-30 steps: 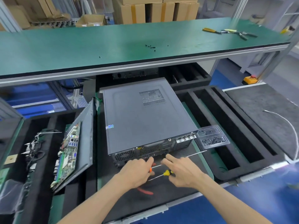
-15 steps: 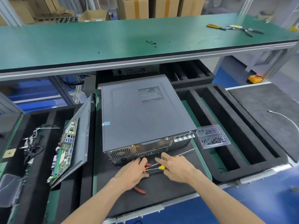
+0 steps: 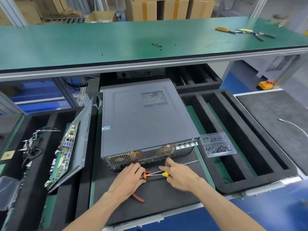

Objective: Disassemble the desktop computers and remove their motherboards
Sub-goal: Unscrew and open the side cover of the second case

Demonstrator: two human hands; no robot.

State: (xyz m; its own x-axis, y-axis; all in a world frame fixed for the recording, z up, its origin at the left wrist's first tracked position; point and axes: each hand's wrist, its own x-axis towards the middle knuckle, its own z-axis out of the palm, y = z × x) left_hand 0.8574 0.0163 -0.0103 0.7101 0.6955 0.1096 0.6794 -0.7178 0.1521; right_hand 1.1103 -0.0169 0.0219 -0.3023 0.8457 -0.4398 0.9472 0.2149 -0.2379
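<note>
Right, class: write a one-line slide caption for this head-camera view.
Both hands, left hand and right hand, reach for screwdrivers lying before a closed desktop computer.

The computer case (image 3: 141, 119) is dark grey with a perforated dot-grid vent; the motherboard (image 3: 60, 157) is green with blue ports; one screwdriver handle (image 3: 143, 176) is orange-black, another (image 3: 165, 174) yellow; the plier grips (image 3: 138, 198) are red; the upper bench (image 3: 116, 40) is green

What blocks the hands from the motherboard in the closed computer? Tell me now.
The computer's grey cover panel is on, shutting the motherboard inside, unseen. Both hands, left and right, are at screwdrivers on the mat, in front of the rear panel.
</note>
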